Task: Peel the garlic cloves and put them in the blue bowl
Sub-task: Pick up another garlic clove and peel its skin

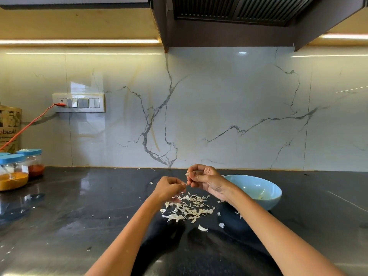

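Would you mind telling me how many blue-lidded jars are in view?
3: a clear blue-lidded jar of yellow powder at far left, one of red powder behind it, and a third lid barely visible at the edge, its jar hidden.

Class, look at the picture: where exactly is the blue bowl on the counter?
In the head view the blue bowl sits on the dark counter right of centre, just behind the right hand and right of the peel pile.

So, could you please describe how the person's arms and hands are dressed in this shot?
Both forearms are bare, with no sleeve reaching into view. The left hand and right hand wear no gloves. No watch or bracelet shows on either wrist, and no ring is discernible at this size.
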